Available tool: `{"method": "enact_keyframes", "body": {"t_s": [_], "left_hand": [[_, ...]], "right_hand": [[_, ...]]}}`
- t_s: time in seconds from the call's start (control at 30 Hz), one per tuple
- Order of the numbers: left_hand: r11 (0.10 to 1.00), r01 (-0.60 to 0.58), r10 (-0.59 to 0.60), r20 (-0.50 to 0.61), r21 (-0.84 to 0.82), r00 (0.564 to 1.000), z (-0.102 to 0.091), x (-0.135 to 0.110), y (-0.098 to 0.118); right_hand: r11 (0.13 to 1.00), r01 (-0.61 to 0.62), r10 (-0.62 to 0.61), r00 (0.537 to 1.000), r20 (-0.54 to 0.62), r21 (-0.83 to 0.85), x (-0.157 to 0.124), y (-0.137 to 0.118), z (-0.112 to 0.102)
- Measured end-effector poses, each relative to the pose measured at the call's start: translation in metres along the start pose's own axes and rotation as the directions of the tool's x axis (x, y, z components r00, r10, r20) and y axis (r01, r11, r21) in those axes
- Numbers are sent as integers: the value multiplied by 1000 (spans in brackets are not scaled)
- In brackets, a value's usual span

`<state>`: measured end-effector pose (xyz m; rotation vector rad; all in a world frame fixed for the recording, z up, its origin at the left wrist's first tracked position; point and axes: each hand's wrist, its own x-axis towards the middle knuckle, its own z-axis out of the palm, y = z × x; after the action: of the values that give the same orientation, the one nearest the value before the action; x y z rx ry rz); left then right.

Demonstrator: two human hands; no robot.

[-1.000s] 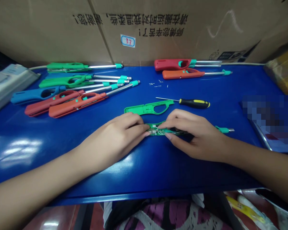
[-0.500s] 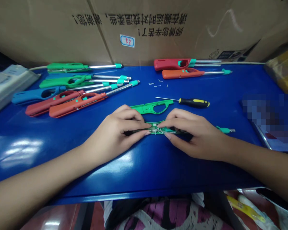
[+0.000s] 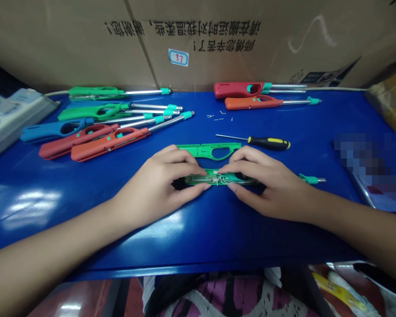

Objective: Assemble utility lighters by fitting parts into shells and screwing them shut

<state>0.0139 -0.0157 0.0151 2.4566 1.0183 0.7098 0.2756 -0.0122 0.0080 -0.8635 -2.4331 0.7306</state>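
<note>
An opened green long-nosed lighter [image 3: 203,179] lies across the blue table, its clear fuel tank and thin white wires exposed. My left hand [image 3: 161,180] grips its handle end, thumb at the near edge and fingers at the far edge. Around its middle, near the wires, the thumb and fingers of my right hand [image 3: 270,182] are closed on the same lighter. Its teal tip [image 3: 312,179] shows beyond my right hand; the stretch between is hidden. Just behind lies the loose green half-shell [image 3: 206,151], apart from the lighter.
A black and yellow screwdriver [image 3: 269,142] lies behind my right hand, with several small screws [image 3: 216,116] farther back. Assembled-looking lighters [image 3: 108,143] lie at left and a red one [image 3: 239,90] at back right. A cardboard box [image 3: 198,26] walls the back; a power strip [image 3: 16,114] stands left.
My left fingers have loosened and shifted slightly off the wire area, baring more of the fuel tank. My right hand stays almost in place. The whole view has shifted slightly.
</note>
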Motion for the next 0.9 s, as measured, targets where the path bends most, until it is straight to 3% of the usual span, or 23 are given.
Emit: {"method": "enact_keyframes", "body": {"t_s": [0.73, 0.9], "left_hand": [[943, 163, -190, -67, -291, 979, 14, 0, -1], [959, 143, -162, -59, -244, 985, 13, 0, 1]], "right_hand": [[1000, -4, 4, 1000, 4, 20, 1, 1, 0], [1000, -1, 1, 1000, -2, 18, 1, 1, 1]]}}
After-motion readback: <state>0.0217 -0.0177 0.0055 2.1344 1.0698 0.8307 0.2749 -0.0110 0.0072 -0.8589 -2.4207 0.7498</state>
